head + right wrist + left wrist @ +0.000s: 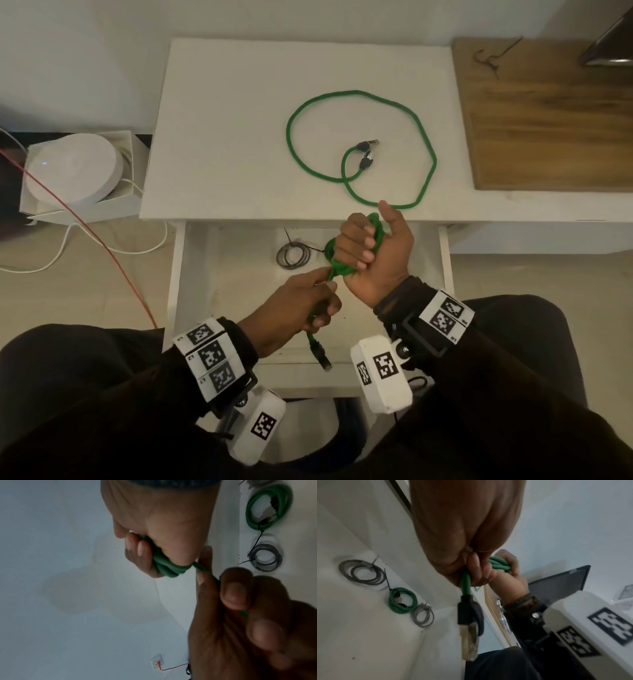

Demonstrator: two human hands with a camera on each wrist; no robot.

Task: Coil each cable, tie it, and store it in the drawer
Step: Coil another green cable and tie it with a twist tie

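Head view: both grips hold green cable [342,265] above drawer [239,291]; another lies loose on tabletop [222,137].

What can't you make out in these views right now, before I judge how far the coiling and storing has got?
- Turn count of the green coil: the right hand closes around it in all views.
- Its other connector: hidden; only the plug hanging below the left hand shows.
- Tied green bundle in the drawer: covered by the hands in the head view.
- Ties on the grey coils: too small to judge tightness.
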